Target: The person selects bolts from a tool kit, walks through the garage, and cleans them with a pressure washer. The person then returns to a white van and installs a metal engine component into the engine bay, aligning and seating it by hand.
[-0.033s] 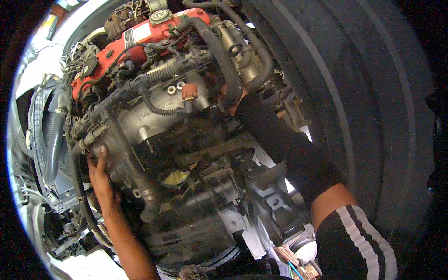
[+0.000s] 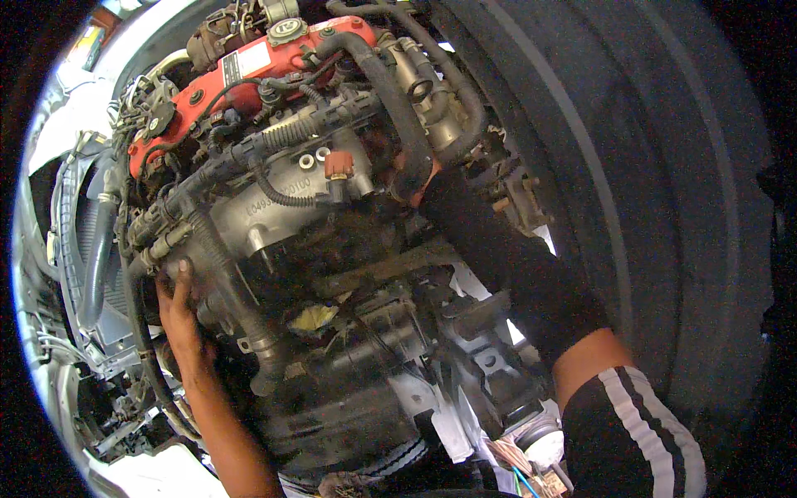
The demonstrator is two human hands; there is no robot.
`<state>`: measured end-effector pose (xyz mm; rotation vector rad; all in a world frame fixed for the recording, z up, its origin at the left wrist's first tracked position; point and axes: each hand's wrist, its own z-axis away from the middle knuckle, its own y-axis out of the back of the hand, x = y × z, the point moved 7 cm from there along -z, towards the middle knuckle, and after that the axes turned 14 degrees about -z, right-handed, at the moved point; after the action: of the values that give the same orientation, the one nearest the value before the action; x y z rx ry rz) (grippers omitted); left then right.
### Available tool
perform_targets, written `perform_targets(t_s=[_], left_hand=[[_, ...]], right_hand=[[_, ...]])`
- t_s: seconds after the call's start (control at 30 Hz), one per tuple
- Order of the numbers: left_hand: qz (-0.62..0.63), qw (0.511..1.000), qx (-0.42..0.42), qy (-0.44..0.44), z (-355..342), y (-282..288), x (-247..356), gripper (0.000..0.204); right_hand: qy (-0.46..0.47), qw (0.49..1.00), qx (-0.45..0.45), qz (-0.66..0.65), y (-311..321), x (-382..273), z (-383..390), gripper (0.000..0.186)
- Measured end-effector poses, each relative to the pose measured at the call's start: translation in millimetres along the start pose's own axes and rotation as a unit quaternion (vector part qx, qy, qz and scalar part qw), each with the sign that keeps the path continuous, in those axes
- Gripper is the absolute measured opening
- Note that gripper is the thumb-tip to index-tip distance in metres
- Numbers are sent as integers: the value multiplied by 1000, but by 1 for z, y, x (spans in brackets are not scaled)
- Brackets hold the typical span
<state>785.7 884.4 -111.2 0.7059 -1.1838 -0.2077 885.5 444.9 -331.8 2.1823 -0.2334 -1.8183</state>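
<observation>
An engine with a red valve cover (image 2: 241,66) fills the middle of the view. At its left end my left hand (image 2: 177,311) rests against the metal manifold area beside a hose, fingers apart, the other fingertips partly hidden. My right arm, in a black sleeve (image 2: 498,241), reaches into the engine's right side. Only a small part of my right hand (image 2: 422,184) shows behind a thick black hose (image 2: 403,124); its fingers are hidden. Between the hands lie the silver intake manifold (image 2: 278,195) and a reddish-brown connector (image 2: 339,163).
A corrugated wiring conduit (image 2: 278,137) runs along the manifold. Below it a black pipe (image 2: 232,290) leads down to a dark rounded housing (image 2: 340,423). Bundled wires (image 2: 510,452) show at lower right. A large dark ribbed panel (image 2: 631,191) stands on the right; a radiator-like part (image 2: 116,274) is at left.
</observation>
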Motion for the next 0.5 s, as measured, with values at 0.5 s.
perform_targets(t_s=[0.5], left_hand=[[25, 1000, -4, 16, 3, -3, 5, 83]], right_hand=[[-30, 999, -21, 25, -31, 80, -24, 38]])
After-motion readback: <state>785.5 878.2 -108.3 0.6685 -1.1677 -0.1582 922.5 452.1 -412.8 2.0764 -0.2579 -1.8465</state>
